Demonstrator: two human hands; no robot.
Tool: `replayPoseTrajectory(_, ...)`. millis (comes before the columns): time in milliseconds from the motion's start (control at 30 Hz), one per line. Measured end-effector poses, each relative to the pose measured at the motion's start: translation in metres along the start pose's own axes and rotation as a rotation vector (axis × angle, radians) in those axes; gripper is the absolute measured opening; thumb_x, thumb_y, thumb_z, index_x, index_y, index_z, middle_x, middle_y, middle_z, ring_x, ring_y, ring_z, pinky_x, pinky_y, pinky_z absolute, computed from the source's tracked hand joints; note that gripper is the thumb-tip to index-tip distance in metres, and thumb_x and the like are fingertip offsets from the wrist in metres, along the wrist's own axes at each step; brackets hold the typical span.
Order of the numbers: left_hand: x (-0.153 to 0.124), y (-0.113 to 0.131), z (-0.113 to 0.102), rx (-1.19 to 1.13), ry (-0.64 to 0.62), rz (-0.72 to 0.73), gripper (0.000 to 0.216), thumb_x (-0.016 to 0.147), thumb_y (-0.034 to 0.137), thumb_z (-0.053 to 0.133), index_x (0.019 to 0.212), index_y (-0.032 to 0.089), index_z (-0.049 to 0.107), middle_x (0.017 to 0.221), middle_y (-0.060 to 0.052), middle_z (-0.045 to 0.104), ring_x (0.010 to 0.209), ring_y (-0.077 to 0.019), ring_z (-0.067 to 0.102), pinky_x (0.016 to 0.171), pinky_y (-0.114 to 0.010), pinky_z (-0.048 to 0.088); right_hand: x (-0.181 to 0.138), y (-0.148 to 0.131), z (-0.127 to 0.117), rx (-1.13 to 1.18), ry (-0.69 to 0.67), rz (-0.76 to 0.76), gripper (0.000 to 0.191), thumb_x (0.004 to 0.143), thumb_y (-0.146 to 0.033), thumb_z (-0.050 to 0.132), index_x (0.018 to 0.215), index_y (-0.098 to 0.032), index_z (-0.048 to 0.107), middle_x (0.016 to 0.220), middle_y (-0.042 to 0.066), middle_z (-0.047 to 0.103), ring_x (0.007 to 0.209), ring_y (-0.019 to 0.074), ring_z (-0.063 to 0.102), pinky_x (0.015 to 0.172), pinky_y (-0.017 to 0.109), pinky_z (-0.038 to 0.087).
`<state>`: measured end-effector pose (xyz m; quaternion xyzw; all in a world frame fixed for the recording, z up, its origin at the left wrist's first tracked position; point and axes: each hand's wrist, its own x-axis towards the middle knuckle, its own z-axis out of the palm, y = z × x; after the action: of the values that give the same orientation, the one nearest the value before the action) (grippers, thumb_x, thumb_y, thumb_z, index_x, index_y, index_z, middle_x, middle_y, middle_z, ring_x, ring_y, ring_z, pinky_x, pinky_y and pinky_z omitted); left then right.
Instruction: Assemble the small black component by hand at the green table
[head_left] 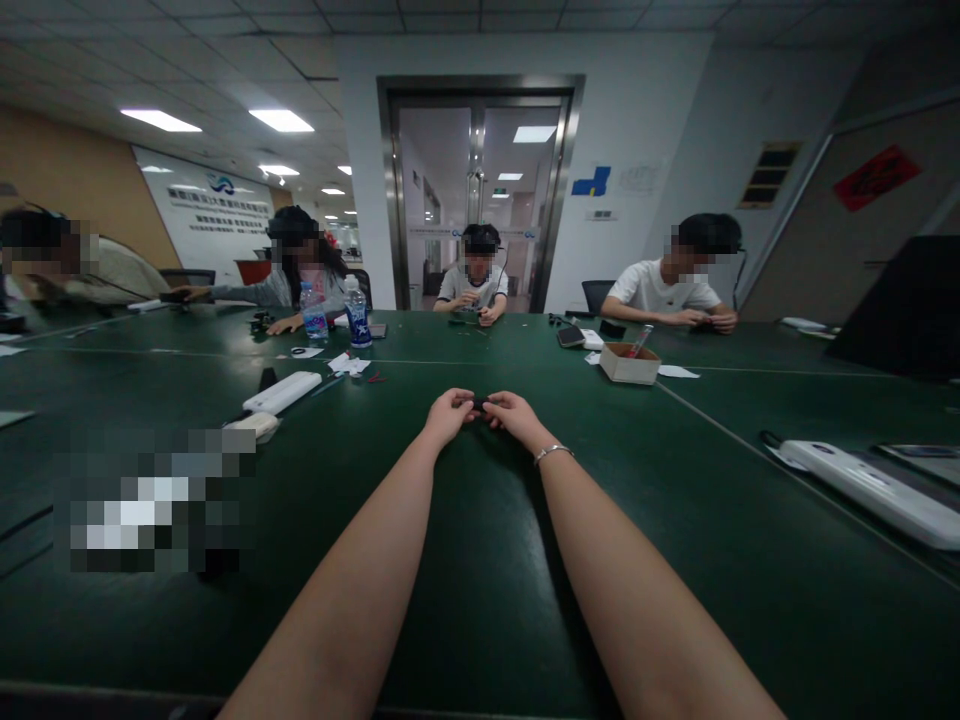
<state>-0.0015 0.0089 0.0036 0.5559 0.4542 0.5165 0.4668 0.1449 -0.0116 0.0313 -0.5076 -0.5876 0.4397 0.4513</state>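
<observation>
Both my arms reach forward over a dark green table [480,560]. Between my hands is a small black object [478,404], too small and too covered by fingers to name. My left hand [450,414] pinches its left end with thumb and fingers. On the other end, my right hand [516,416] closes in the same way, a silver bracelet on that wrist. The object is held at or just above the tabletop; I cannot tell whether it touches.
A small open box [628,366] stands ahead to the right. Two bottles, one a blue-labelled bottle [358,315], stand ahead left near paper scraps [349,365]. White elongated devices lie left [282,393] and right [870,490]. Several people sit around the far side.
</observation>
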Motion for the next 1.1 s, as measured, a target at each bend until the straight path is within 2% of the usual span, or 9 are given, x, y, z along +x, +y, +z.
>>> replayPoseTrajectory(300,-0.004,0.003,0.001,-0.021,-0.011,-0.009,0.014,0.081,0.006,0.055,0.094,0.01,0.06,0.085,-0.007,0.064,0.069,-0.0114,0.067,0.07,-0.025,0.055,0.005,0.004,0.0,0.019,0.01,0.004,0.009,0.08,-0.006,0.06,0.083,-0.012,0.055,0.051,-0.005,0.057,0.039,0.0053,0.05,0.04,0.015,0.038)
replayPoseTrajectory(467,-0.004,0.004,0.001,-0.033,-0.008,-0.015,0.013,0.081,0.006,0.055,0.093,0.009,0.06,0.086,-0.007,0.064,0.067,-0.0109,0.066,0.068,-0.025,0.054,0.006,0.007,0.0,0.018,0.014,0.005,0.01,0.079,-0.007,0.062,0.083,-0.012,0.055,0.051,-0.004,0.058,0.039,0.0059,0.051,0.04,0.016,0.039)
replayPoseTrajectory(833,0.0,-0.003,-0.003,0.052,0.05,0.075,0.022,0.074,0.016,0.067,0.095,0.011,0.063,0.087,-0.009,0.067,0.074,-0.0142,0.064,0.075,-0.03,0.052,0.008,0.011,-0.003,0.071,0.01,0.003,0.01,0.079,-0.01,0.063,0.087,-0.012,0.056,0.055,-0.002,0.062,0.04,0.0058,0.052,0.04,0.015,0.037)
replayPoseTrajectory(1000,0.003,-0.006,-0.004,0.027,0.031,0.079,0.026,0.074,0.019,0.067,0.099,0.012,0.062,0.092,-0.01,0.067,0.077,-0.0146,0.064,0.076,-0.03,0.051,0.007,0.01,-0.004,0.084,0.012,0.011,0.011,0.079,-0.012,0.063,0.088,-0.012,0.057,0.056,-0.002,0.062,0.041,0.0058,0.053,0.041,0.015,0.037)
replayPoseTrajectory(1100,0.005,-0.009,-0.004,0.026,0.04,0.081,0.028,0.072,0.022,0.069,0.098,0.013,0.063,0.088,-0.009,0.067,0.075,-0.0146,0.064,0.076,-0.031,0.051,0.007,0.011,-0.004,0.084,0.009,0.014,0.011,0.079,-0.011,0.063,0.089,-0.012,0.057,0.056,-0.002,0.062,0.041,0.0061,0.053,0.041,0.016,0.038)
